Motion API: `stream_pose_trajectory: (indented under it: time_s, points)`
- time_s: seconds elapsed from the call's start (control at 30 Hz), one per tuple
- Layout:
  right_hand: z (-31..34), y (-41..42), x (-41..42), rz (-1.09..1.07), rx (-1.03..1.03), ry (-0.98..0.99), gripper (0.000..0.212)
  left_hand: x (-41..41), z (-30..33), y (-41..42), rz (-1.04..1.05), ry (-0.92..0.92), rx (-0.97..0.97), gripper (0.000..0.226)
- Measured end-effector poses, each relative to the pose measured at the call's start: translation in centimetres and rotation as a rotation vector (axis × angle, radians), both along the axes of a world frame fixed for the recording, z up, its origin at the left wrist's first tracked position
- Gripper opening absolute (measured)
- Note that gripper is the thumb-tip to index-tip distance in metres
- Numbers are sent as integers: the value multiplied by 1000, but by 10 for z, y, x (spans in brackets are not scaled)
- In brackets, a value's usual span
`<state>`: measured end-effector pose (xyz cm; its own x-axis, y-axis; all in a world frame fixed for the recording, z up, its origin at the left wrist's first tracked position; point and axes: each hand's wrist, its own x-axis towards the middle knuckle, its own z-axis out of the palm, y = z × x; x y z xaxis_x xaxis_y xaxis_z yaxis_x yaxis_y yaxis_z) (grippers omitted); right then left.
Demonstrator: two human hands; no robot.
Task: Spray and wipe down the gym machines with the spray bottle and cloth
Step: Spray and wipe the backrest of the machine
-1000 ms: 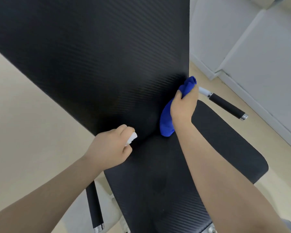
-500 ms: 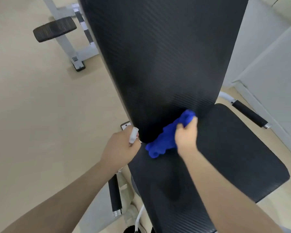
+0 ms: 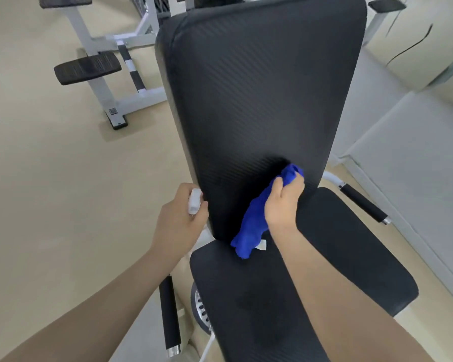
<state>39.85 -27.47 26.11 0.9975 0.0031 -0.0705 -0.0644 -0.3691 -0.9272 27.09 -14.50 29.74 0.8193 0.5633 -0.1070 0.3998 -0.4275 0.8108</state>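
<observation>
Low against the backrest [image 3: 259,100], just above the seat pad [image 3: 311,270], my right hand [image 3: 283,202] clamps the bunched blue cloth [image 3: 251,226], pressing it flat to wipe the textured vinyl. My left hand [image 3: 179,223] curls round the white spray bottle [image 3: 194,205], parked at the pad's edge, ready to respray. Beyond, another machine [image 3: 102,69] waits.

Beige floor [image 3: 50,178], white cabinets [image 3: 416,152] (right side), dark cable [image 3: 413,45].

The cloth [image 3: 256,220] is pressed against the lower backrest [image 3: 256,100], above the seat pad [image 3: 324,270]; the spray bottle [image 3: 194,201] is held at the backrest's left edge.
</observation>
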Motion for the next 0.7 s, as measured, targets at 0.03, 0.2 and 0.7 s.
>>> stream_pose_trajectory:
  time_s: [0.03, 0.2, 0.7]
  points:
    - [13, -2, 20, -61, -10, -40, 27, 3, 3, 1, 26, -37, 1, 12]
    - [37, 7, 62, -173, -37, -155, 21, 17, 8, 6, 101, -204, -1, 22]
    - [165, 72, 74, -32, -61, -411, 32, 41, 91, 46, 162, -261, 32, 17]
